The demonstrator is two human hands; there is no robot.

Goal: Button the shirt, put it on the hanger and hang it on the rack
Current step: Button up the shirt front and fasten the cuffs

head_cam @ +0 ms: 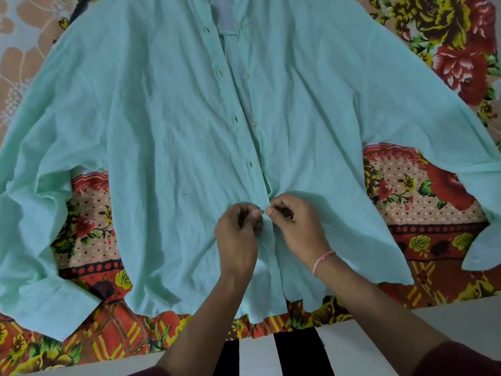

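Our left hand (238,234) and right hand (294,226) pinch the placket low in the centre of the frame, on the mint-green cotton shirt (168,126) spread over the floral bedsheet (423,191). Upper buttonholes look open; hanger and rack unseen, so much remains.

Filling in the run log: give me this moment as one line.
stage: buttoning | shirt: flat on floral bedsheet, upper buttons open | left hand: pinching placket | right hand: pinching placket | hanger: not in view

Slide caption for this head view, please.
Both hands, left and right, pinch the placket of a mint shirt spread on a floral bedsheet, fastening a lower button.
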